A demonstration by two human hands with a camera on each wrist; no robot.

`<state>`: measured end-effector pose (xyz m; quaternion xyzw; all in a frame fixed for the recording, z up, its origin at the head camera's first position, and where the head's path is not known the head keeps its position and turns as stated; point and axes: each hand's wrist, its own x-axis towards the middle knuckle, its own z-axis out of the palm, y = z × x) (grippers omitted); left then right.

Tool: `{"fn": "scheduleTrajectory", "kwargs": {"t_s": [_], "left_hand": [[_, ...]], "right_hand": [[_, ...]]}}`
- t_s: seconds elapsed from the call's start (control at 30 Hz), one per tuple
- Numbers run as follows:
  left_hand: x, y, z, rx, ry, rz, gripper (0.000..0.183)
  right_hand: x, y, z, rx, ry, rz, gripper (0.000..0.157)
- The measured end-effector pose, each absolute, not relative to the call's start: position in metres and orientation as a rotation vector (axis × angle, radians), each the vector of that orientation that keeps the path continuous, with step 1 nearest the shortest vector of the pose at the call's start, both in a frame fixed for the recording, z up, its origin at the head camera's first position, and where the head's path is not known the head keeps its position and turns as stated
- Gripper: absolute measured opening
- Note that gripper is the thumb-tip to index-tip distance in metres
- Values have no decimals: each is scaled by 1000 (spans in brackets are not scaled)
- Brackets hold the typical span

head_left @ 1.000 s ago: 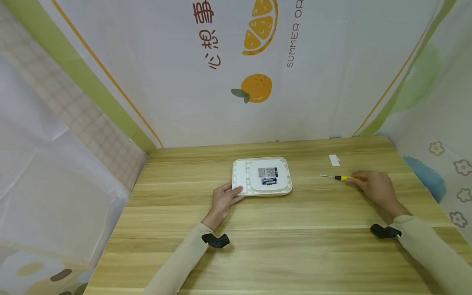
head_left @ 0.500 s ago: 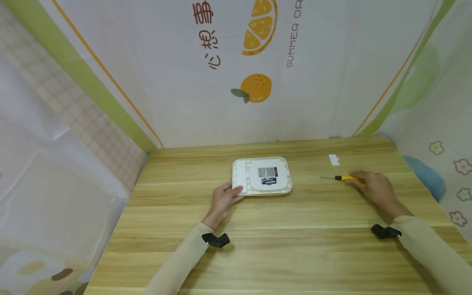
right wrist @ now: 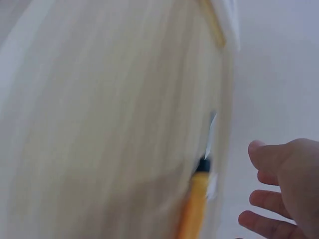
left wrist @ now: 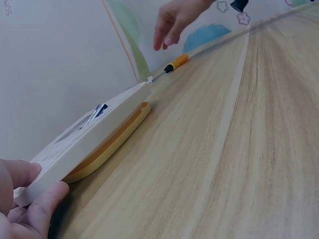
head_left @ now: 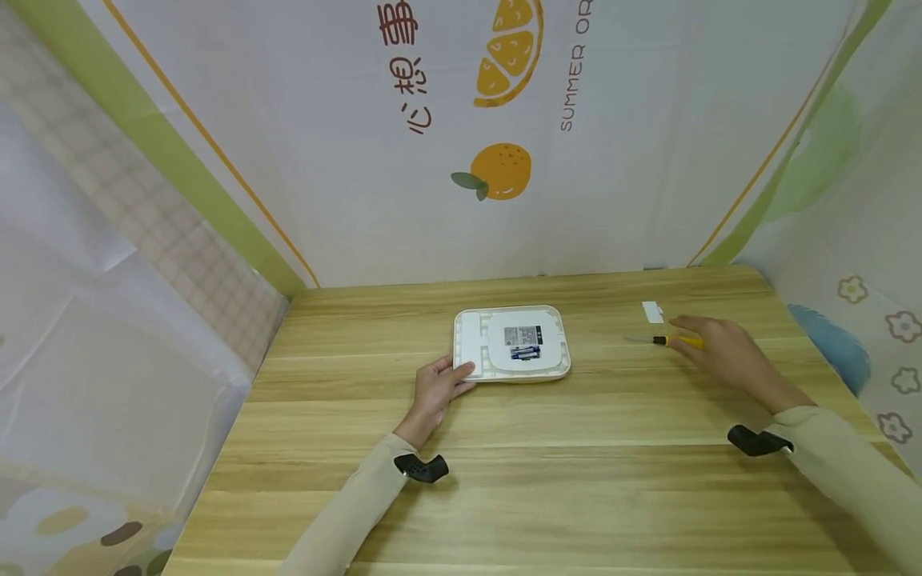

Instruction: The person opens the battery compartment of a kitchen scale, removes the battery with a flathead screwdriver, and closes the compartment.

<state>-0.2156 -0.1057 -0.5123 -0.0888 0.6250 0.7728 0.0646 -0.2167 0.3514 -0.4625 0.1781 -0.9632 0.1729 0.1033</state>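
The left hand [head_left: 435, 394] pinches the near left corner of a white plastic device [head_left: 471, 344], thumb on top and fingers underneath; the device lies label side up on the wooden table [head_left: 504, 496], left of the screwdriver, with a yellow part [left wrist: 117, 147] beneath its white body, as the left wrist view shows; its printed label [head_left: 523, 336] sits just beside an uncovered compartment, in which blue-and-silver batteries [head_left: 525, 353] are visible.

The right hand [head_left: 727, 352] is above the yellow-handled screwdriver [head_left: 680, 342] and apart from it, holding nothing; its fingers are loosely extended with gaps between some of them, as the right wrist view shows; the screwdriver lies on the table, its metal tip pointing toward the device; a small white cover [head_left: 652, 312] lies near that tip, farther from the person.

Both arms wear beige sleeves [head_left: 360, 506], each with a black wrist camera [head_left: 421, 469]; behind the table hangs a white cloth [head_left: 346, 208] printed with oranges, lettering and Chinese characters.
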Motion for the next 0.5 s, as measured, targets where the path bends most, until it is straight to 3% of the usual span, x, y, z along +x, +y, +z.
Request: {"fn": "scheduleTrajectory", "kwargs": {"t_s": [0.5], "left_hand": [[-216, -105, -513, -259, 1872, 2340, 47]], "right_hand": [[-261, 274, -418, 739, -2866, 624, 36]]}}
